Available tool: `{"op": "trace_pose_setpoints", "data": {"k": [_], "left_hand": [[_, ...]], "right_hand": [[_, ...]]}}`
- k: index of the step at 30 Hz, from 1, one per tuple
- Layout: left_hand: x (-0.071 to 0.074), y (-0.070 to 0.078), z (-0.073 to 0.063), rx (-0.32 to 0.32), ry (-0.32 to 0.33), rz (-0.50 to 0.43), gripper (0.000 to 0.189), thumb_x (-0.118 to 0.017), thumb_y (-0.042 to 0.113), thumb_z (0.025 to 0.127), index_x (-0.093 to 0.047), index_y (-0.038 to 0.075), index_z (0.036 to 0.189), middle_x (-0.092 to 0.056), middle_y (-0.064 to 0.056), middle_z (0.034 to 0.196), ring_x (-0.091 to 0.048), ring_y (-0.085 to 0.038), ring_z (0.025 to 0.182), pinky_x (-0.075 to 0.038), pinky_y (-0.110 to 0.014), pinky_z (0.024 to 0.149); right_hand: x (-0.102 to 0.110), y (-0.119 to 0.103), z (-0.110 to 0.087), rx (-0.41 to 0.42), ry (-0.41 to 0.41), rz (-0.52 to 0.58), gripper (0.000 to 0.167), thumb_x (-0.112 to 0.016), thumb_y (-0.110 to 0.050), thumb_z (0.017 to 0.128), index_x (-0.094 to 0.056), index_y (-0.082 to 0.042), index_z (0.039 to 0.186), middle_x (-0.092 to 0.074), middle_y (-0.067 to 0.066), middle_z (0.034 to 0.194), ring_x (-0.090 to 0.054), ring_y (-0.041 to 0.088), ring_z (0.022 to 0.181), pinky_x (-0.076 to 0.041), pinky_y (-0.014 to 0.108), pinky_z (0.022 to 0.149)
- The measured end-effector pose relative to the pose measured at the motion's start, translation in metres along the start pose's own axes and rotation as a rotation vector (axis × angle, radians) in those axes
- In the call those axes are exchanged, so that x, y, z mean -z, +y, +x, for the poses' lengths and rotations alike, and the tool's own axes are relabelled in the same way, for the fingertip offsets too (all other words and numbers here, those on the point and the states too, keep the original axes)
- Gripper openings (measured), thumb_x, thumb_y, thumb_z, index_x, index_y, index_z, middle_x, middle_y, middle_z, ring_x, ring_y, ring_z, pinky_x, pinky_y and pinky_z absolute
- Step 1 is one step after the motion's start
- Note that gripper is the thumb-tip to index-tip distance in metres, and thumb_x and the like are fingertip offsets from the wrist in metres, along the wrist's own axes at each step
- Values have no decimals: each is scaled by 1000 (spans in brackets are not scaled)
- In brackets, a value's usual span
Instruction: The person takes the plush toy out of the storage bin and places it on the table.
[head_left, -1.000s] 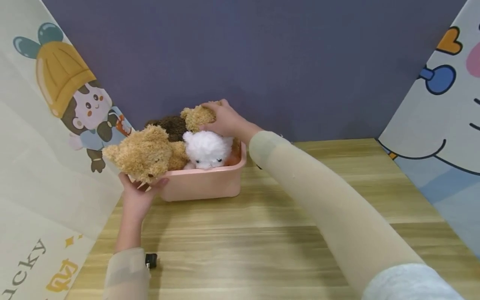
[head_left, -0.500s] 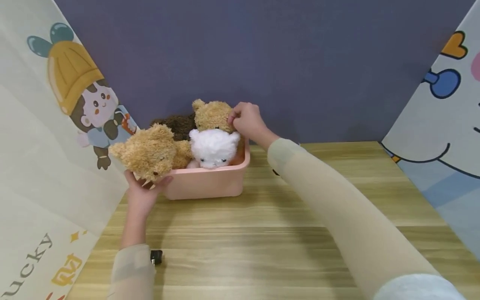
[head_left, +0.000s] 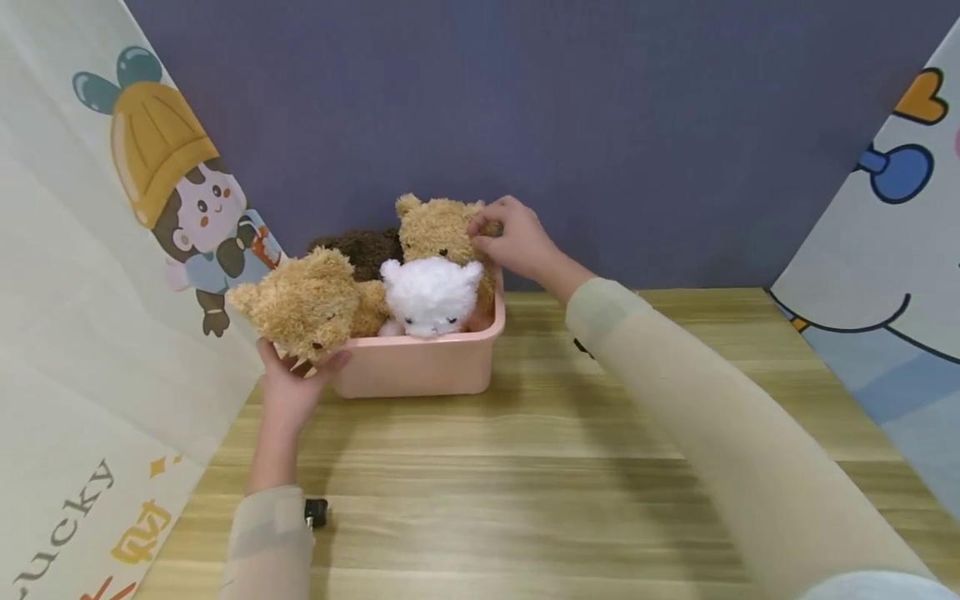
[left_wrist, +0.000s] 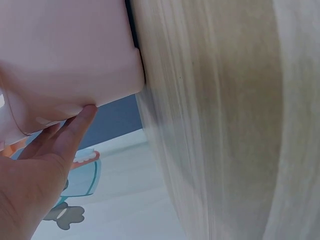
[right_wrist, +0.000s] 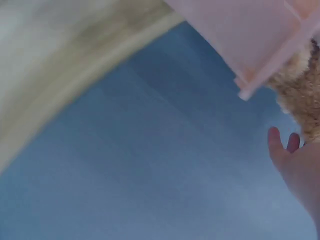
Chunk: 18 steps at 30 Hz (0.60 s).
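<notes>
In the head view, a pink plastic bin [head_left: 412,371] holds several plush toys. My left hand [head_left: 288,396] grips its front left corner, thumb near the front rim; in the left wrist view its fingers [left_wrist: 75,127] lie along the bin's wall. A tan teddy bear [head_left: 303,304] leans out over that hand. At the back right stands a second tan bear [head_left: 435,229], and my right hand [head_left: 517,237] pinches the side of its head at the ear. A white plush bear [head_left: 431,296] sits in front of it. Dark brown plush [head_left: 367,250] shows behind, partly hidden.
The bin stands on a wood-grain table [head_left: 465,483] close to a dark blue back wall [head_left: 562,125]. A cartoon-printed panel [head_left: 180,192] rises close on the left, another panel [head_left: 862,333] on the right. A small black object [head_left: 317,512] is beside my left sleeve.
My right hand has moved from over the back tan bear's head to its right side. That bear now stands more upright and further right. The left hand keeps its place at the bin.
</notes>
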<state>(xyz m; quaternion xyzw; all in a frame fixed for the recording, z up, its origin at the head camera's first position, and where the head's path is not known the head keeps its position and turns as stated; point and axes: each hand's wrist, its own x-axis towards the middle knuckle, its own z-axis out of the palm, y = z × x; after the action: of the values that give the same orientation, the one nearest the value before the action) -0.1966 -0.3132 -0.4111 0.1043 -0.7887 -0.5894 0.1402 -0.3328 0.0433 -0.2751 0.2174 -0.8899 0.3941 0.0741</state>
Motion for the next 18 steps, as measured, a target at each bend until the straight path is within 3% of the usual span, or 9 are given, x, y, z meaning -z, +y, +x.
{"op": "trace_pose_setpoints", "data": {"k": [3, 7, 12, 15, 18], "left_hand": [[0, 0, -1, -7, 1, -4, 110, -89, 31, 89, -6, 30, 161, -30, -15, 171, -44, -41, 152, -46, -57, 120], [-1, -1, -2, -15, 0, 3, 109, -89, 33, 88, -7, 31, 160, -29, -15, 171, -45, -42, 152, -46, -57, 120], [-1, -1, -3, -4, 8, 5, 110, -89, 33, 88, -7, 32, 161, -31, -17, 171, -46, -43, 151, -47, -55, 119], [0, 0, -3, 4, 6, 4, 112, -89, 33, 88, -5, 33, 162, -30, -16, 172, -45, -43, 151, -46, -55, 120], [0, -1, -3, 15, -5, 3, 115, -89, 34, 88, -3, 34, 163, -27, -16, 174, -43, -43, 153, -45, -56, 121]], "right_hand": [[3, -11, -6, 96, -25, -42, 28, -69, -32, 104, -71, -20, 130, -48, 8, 144, -54, 26, 114, -50, 47, 97], [-2, -18, -19, 214, -93, -93, 36, -69, -41, 104, -70, -21, 134, -52, 5, 139, -58, 23, 101, -53, 41, 88], [-13, -24, -29, 227, -240, -193, 55, -67, -59, 100, -64, -29, 145, -55, -1, 153, -60, 23, 131, -53, 47, 109], [-19, -25, -31, 204, -292, -213, 68, -69, -65, 96, -55, -32, 154, -47, -1, 164, -44, 26, 153, -39, 54, 125], [-27, -21, -33, 198, -315, -184, 79, -75, -63, 93, -47, -33, 160, -41, 1, 169, -35, 27, 159, -19, 59, 134]]}}
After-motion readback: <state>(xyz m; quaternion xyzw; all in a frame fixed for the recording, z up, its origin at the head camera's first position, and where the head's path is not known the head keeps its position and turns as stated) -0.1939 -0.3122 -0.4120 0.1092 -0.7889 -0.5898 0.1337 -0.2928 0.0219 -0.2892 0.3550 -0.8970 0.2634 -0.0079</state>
